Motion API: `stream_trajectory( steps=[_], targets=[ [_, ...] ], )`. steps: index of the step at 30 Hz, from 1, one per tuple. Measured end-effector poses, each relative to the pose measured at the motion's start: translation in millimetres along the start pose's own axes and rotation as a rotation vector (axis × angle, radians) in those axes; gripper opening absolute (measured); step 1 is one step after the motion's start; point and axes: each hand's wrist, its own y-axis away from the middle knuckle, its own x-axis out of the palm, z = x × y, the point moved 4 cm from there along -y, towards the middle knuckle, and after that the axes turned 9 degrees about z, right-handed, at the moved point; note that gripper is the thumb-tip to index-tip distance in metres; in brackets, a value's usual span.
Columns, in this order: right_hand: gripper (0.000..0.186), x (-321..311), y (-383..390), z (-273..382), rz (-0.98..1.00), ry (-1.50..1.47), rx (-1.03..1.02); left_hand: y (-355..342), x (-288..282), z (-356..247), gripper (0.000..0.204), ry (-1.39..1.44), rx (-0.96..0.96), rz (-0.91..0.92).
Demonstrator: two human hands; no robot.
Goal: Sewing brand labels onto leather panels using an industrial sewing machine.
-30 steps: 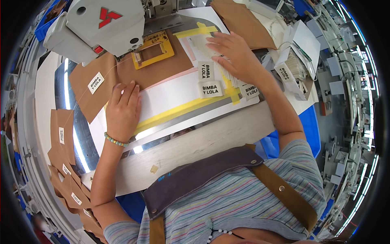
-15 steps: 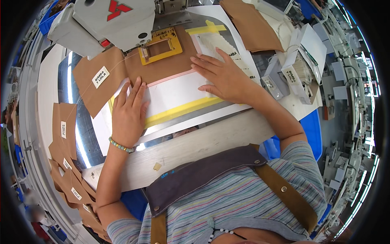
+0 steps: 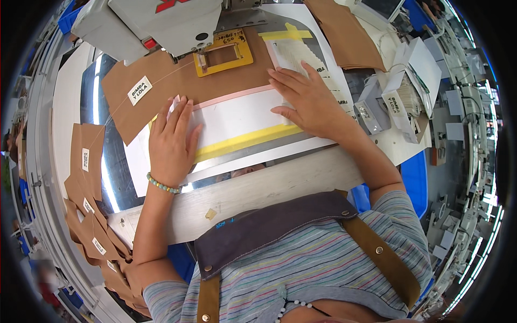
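A brown fabric panel lies flat beneath a yellow clamp frame at the sewing machine head. Along its near edge runs a pink strip on a white sheet. My left hand rests flat, fingers stretched, with its fingertips by the panel's near left edge. My right hand lies spread, its fingertips at the panel's right edge, next to a fanned pile of white labels. Neither hand grips anything. Left of the frame, another brown piece bears a sewn white label, with thread running across it.
More labelled brown pieces, linked by thread, hang down the table's left side. A stack of brown pieces lies back right. Near it stand a white box of labels and a clear small box. Yellow tape borders the template.
The whole view has shifted a little, so the machine sits higher and farther right. Both hands keep nearly the same places by the panel, fingers still stretched.
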Motion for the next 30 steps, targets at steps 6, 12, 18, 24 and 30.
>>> stream_trajectory(
  steps=[6,12,18,24,30],
  targets=[
    [0.063,-3.9,-1.4,-3.1,-0.127,-0.063,-0.055,0.7,-0.8,-2.4,0.053,-0.029,-0.015,0.002],
    [0.064,-3.0,-2.7,0.4,-0.008,-0.148,-0.127,0.6,-0.6,-2.2,0.056,-0.017,-0.013,0.033],
    [0.060,-5.5,-1.8,5.5,-0.024,-0.070,-0.167,1.2,-3.0,-6.1,0.053,0.017,0.006,-0.042],
    [0.058,-7.7,-0.1,2.2,-0.012,-0.110,-0.161,1.3,-4.5,-4.8,0.053,0.031,0.005,-0.039],
    [0.064,-8.1,-1.5,-7.9,-0.065,-0.189,-0.152,-1.6,-0.8,-2.6,0.060,0.058,-0.011,0.019]
  ],
)
